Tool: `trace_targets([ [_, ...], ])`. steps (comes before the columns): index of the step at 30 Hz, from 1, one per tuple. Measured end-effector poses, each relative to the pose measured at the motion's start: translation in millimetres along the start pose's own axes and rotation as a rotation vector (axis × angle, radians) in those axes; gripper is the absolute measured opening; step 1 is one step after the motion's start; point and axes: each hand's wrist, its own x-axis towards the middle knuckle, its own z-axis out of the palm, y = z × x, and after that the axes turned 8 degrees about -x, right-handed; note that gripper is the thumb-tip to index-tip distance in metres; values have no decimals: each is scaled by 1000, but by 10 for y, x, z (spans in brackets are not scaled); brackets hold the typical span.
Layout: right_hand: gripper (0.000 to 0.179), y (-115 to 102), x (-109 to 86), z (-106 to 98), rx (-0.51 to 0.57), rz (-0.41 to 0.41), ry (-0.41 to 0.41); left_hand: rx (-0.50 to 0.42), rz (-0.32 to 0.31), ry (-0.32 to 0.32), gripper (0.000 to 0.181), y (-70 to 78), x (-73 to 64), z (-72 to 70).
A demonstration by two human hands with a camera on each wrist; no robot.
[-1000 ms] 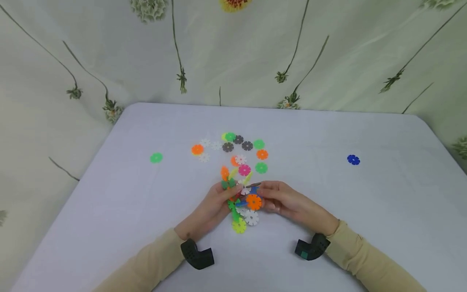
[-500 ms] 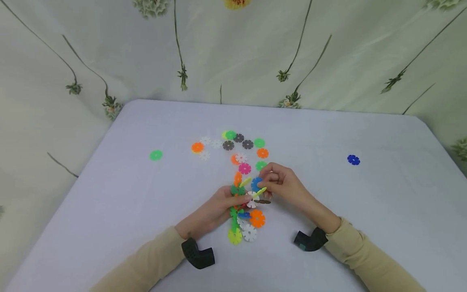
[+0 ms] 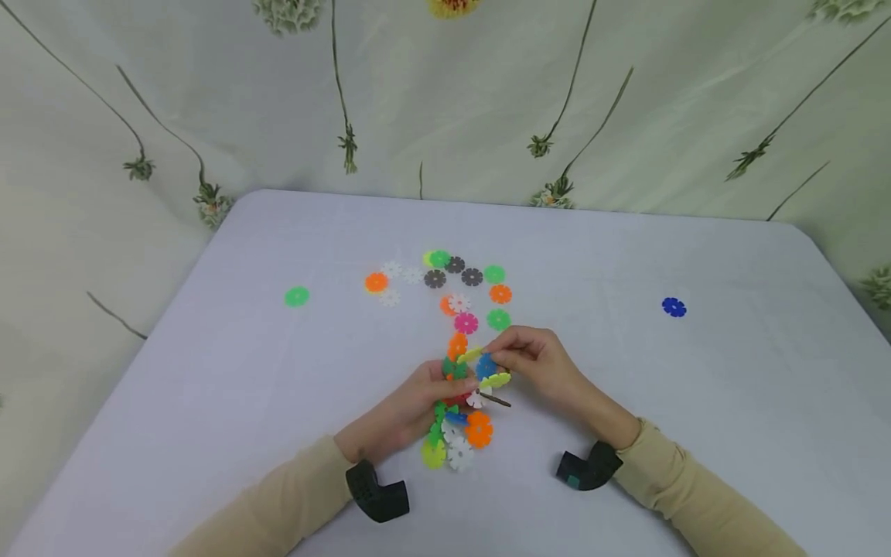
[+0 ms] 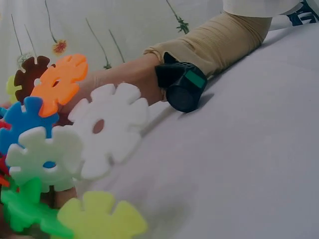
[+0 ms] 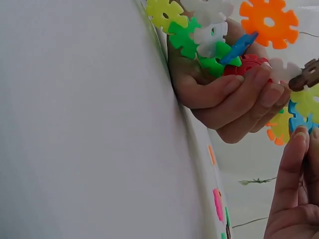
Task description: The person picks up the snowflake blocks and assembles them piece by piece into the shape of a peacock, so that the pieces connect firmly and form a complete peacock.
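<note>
My left hand [image 3: 431, 393] grips a cluster of slotted plastic snowflake discs joined edge to edge, thumb across its middle. From the lower end stick out an orange disc [image 3: 479, 429], a white disc [image 4: 107, 130] and a yellow-green disc [image 3: 434, 454]. Between thumb and fingertips, my right hand [image 3: 539, 360] pinches a blue snowflake disc [image 3: 486, 367] on the cluster's upper right side. Beside that disc are a yellow disc [image 3: 496, 380] and a brown disc [image 5: 305, 75]. The left fingers curl under a red disc [image 5: 247, 64]; the slots at the blue disc are partly hidden.
Loose discs lie beyond the hands on the white table [image 3: 209, 433], among them a pink disc [image 3: 466, 322] and a dark grey disc [image 3: 472, 277]. A green disc [image 3: 296, 296] lies apart at left, a dark blue disc [image 3: 674, 307] at right. A flowered cloth [image 3: 480, 100] hangs behind.
My right hand rose from beside the cluster's middle to its upper side, then dipped slightly, with the blue disc between its fingertips. The cluster's lower end has swung down and left in my left hand.
</note>
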Motion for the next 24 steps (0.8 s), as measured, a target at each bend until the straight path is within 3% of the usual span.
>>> trace_targets([
  [6,21,42,-4,-28,25,-76,-37,-29,-30,13,26,-29,-4,2],
  [15,11,1,-24,-1,7,-126,-99,-77,-26,-59,18,-51,-30,-8],
  [18,12,-10,-17,7,-22,-139,-71,-53,-14,-43,21,-37,-26,-11],
  [22,14,-23,-2,-2,-53,-87,-2,-12,10,-25,30,-18,1,-3],
  [24,14,-27,5,-24,-49,-37,26,0,9,-70,39,-10,15,-6],
])
